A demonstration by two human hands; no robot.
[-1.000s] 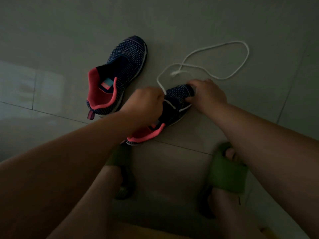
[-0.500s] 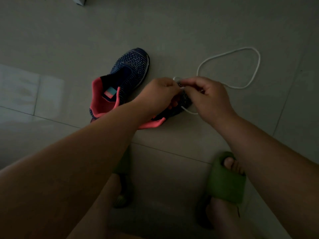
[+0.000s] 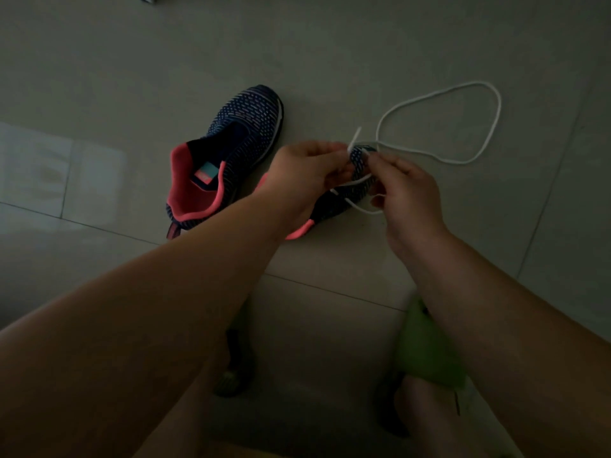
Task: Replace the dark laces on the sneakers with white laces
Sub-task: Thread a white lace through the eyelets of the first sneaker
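Item: navy knit sneaker point(image 3: 358, 180) with pink collar, held between both hands just above the tiled floor point(image 3: 330, 44); the left hand point(image 3: 307, 173) is closed around its upper and the right hand point(image 3: 408, 193) is pinched on the white lace point(image 3: 469, 127), whose slack is looped on the floor beyond the right hand. A second matching sneaker point(image 3: 231, 153), unlaced, is laid on the floor just left of the left hand. Green slippers point(image 3: 426, 352) are seen below the forearms.

Both forearms are extended forward and converge. The left hand point(image 3: 304, 173) is curled closed, fingertips pinched; the right hand point(image 3: 408, 193) is likewise pinched, fingers bent.
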